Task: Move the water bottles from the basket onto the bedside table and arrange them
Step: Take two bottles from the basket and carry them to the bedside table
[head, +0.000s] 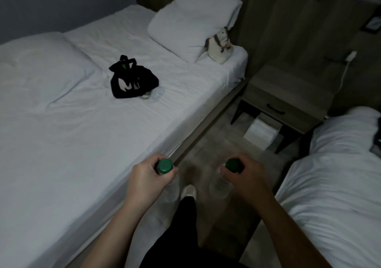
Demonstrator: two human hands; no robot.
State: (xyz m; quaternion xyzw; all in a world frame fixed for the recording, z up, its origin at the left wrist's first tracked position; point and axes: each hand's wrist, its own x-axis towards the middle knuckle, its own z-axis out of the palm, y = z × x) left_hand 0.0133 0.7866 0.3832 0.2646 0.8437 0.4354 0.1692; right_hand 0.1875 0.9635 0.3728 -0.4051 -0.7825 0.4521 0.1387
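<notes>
two bottles in hand, caps up, between the beds

nearest: both forearms reach in from the bottom edge. left hand [147, 178] has fingers curled round the neck of the left bottle [165, 166], just under its green cap. right hand [246, 175] grips the neck of the right bottle [231, 164] the same way.

orientation: both bottles hang close to upright, long axis running top to bottom, caps toward the camera and bases toward the floor. seen almost end-on. the right bottle's base leans a little inward, toward the left bottle. both are held in the air over the aisle, well apart from the bedside table [288, 86].

hard to read: the clear bodies are blurred and dim below the hands; water level cannot be told. necks hidden by fingers.

below: one pale shoe [188, 191] on the floor between the bottles.

sides: left bed [72, 133] and right bed [334, 185], the right one cut off by the frame.

farther: black bag [132, 82] slumped on the left bed; something small pokes out beside it, not identifiable. pillow [191, 20] at the head, cream pouch [219, 45] against it. a white block [261, 130] sits under the bedside table.
</notes>
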